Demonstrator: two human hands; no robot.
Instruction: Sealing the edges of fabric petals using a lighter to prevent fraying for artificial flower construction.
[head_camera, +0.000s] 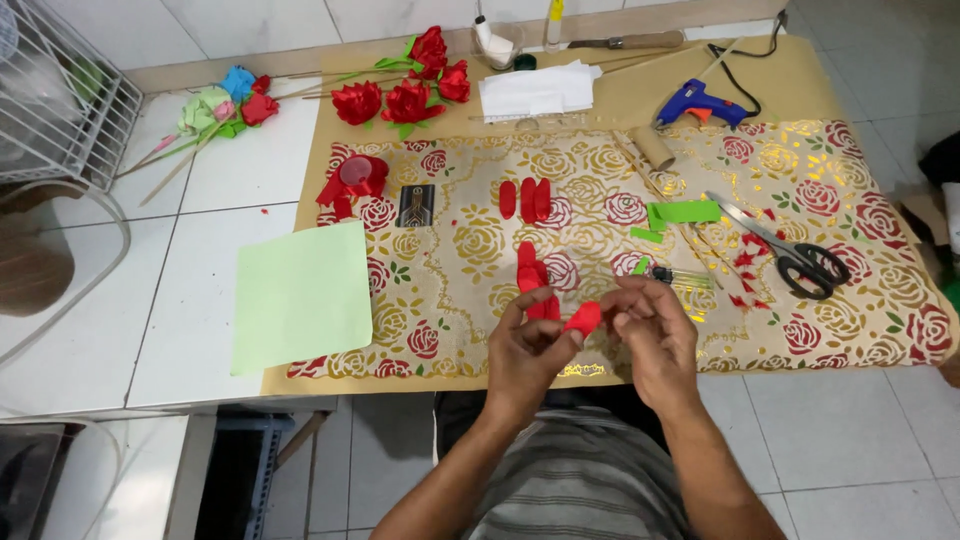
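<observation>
- Left hand (527, 345) and right hand (650, 330) are meeting over the bench's near edge, both pinching one small red petal piece (582, 318) between fingertips; each grip is closing tight on it, nothing else held.
- Folded red petals (535, 278) are lying just beyond the hands; three more (525, 199) are sitting mid-bench.
- Finished red roses (410, 85) are resting at the far edge, so several flowers are reading as done; the loose petals are looking unassembled.
- Scissors (800, 258) are lying toward the right edge, glue gun (698, 102) at the far right, green paper sheet (303, 295) overhanging the left edge.
</observation>
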